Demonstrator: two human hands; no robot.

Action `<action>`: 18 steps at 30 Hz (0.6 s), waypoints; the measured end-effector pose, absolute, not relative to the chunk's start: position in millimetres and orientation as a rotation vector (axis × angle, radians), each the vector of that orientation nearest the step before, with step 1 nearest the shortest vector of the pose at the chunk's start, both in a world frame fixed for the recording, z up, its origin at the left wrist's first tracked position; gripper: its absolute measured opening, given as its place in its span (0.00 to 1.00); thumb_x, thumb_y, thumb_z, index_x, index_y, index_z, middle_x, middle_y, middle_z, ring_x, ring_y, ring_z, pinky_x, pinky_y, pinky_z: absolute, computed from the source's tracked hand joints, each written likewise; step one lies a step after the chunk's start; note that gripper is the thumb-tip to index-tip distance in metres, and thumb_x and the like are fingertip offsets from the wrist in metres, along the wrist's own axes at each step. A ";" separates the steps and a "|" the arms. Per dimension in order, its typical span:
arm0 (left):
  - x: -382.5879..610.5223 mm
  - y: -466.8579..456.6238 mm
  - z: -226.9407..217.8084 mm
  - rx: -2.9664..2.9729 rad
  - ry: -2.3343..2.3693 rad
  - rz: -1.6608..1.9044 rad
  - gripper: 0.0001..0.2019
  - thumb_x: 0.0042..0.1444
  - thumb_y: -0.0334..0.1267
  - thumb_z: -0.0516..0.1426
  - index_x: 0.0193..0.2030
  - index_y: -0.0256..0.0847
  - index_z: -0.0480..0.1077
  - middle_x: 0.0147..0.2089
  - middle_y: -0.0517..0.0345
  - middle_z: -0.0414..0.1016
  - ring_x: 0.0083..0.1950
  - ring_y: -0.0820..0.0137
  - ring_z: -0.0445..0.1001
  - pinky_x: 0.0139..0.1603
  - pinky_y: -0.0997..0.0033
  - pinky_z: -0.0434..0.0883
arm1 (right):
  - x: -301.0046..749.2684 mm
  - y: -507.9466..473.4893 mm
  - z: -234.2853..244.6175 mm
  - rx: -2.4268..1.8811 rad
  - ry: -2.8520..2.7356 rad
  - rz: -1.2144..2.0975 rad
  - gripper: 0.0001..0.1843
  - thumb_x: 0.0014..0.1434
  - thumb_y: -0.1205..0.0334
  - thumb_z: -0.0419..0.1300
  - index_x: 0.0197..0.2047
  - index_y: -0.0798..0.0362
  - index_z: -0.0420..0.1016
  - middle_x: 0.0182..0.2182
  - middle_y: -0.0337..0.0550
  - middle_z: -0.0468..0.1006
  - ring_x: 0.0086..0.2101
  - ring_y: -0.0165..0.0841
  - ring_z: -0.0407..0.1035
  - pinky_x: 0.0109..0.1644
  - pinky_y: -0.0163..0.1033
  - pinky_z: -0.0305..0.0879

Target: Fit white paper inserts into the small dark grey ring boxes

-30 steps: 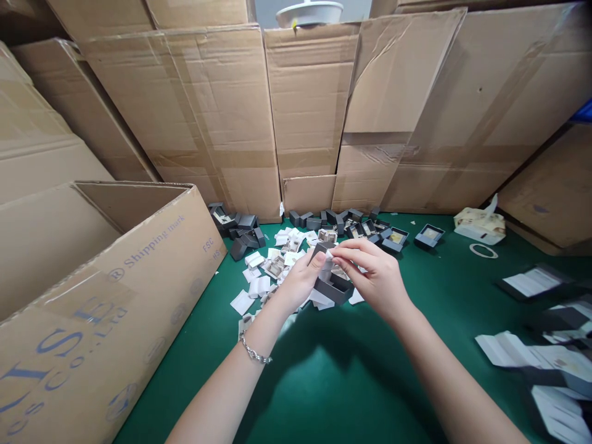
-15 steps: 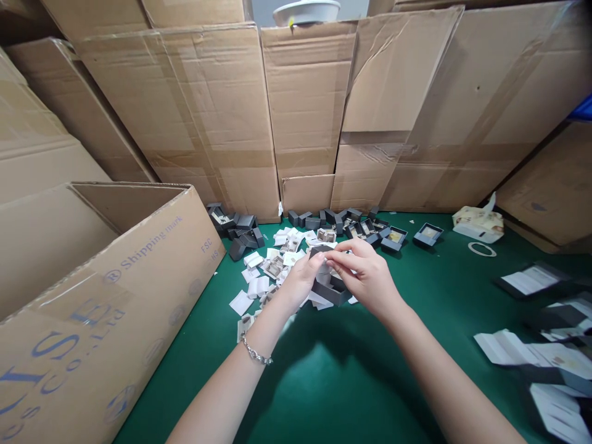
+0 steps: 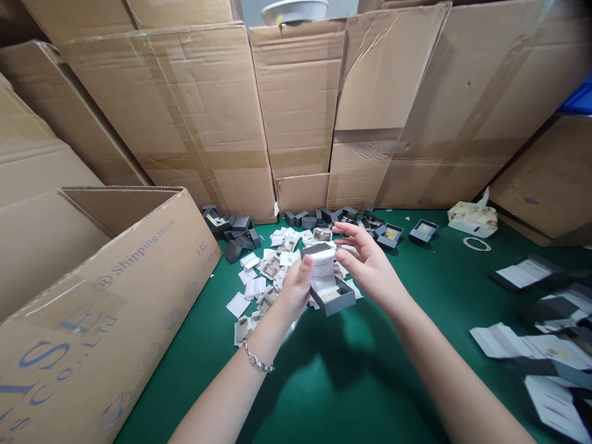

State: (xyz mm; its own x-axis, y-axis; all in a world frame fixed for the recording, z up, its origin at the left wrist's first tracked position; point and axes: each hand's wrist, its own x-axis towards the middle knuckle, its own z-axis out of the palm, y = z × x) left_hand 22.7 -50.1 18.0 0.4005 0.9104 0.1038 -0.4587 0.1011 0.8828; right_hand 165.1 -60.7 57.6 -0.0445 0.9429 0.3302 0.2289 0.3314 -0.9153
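Observation:
My left hand (image 3: 292, 291) grips a small grey hinged box (image 3: 327, 287) with a white lining, its lid standing up. Just right of the box is my right hand (image 3: 369, 266), fingers spread apart and empty, its fingertips near the lid. Both hands hover over the green table (image 3: 324, 382). Beneath and beyond them lies a scatter of white cards and inserts (image 3: 259, 277). Several more small grey boxes (image 3: 342, 221) sit in a row at the back, some with their lids up.
A big open cardboard carton (image 3: 115, 290) printed "Shipping mark" stands at the left. Flattened cartons (image 3: 296, 111) wall the back. A tissue pack (image 3: 472, 217) and a tape ring (image 3: 476, 244) lie at the right, with flat box blanks (image 3: 546, 351) near the right edge.
My right hand has let go of the box and spread its fingers. The box now shows its lid raised in my left hand. The view has shifted slightly.

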 end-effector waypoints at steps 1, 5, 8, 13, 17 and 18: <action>23.1 -49.9 18.0 1.007 0.534 1.151 0.36 0.47 0.65 0.52 0.51 0.35 0.69 0.42 0.45 0.77 0.46 0.56 0.74 0.45 0.60 0.70 | 166.3 -61.6 59.1 -1.116 -1.505 0.974 0.32 0.53 0.41 0.56 0.58 0.47 0.60 0.56 0.49 0.64 0.51 0.40 0.63 0.51 0.48 0.64; 22.8 -47.3 13.0 1.046 0.605 1.426 0.38 0.45 0.68 0.49 0.52 0.38 0.69 0.49 0.45 0.74 0.54 0.54 0.70 0.52 0.60 0.68 | 164.2 -71.0 64.4 -1.112 -1.537 1.473 0.42 0.51 0.40 0.59 0.65 0.42 0.49 0.60 0.50 0.59 0.55 0.42 0.61 0.53 0.49 0.64; 20.7 -45.3 8.9 1.137 0.652 1.470 0.40 0.46 0.70 0.45 0.54 0.39 0.66 0.52 0.45 0.72 0.55 0.54 0.69 0.50 0.61 0.69 | 153.8 -76.7 64.2 -1.049 -1.469 1.563 0.39 0.50 0.47 0.63 0.63 0.38 0.54 0.61 0.45 0.59 0.54 0.41 0.62 0.52 0.46 0.66; 11.2 -38.9 14.7 1.309 0.797 1.483 0.35 0.50 0.63 0.51 0.58 0.43 0.61 0.60 0.47 0.64 0.60 0.58 0.63 0.56 0.63 0.65 | 145.5 -73.5 62.7 -1.124 -1.472 1.319 0.37 0.47 0.54 0.65 0.60 0.47 0.59 0.52 0.51 0.69 0.44 0.38 0.70 0.42 0.42 0.71; 1.3 -31.9 24.4 1.394 0.934 1.400 0.30 0.47 0.46 0.62 0.57 0.46 0.62 0.60 0.50 0.62 0.55 0.62 0.68 0.53 0.63 0.67 | 158.0 -72.5 67.4 -1.258 -1.648 0.822 0.35 0.48 0.56 0.64 0.59 0.49 0.61 0.50 0.50 0.71 0.42 0.39 0.70 0.39 0.42 0.71; -0.2 -31.4 26.6 1.389 0.926 1.332 0.29 0.47 0.44 0.62 0.57 0.45 0.63 0.59 0.49 0.63 0.51 0.64 0.70 0.50 0.63 0.69 | 161.8 -73.4 68.9 -1.270 -1.712 0.694 0.34 0.49 0.56 0.64 0.59 0.48 0.61 0.50 0.49 0.71 0.43 0.39 0.70 0.40 0.42 0.71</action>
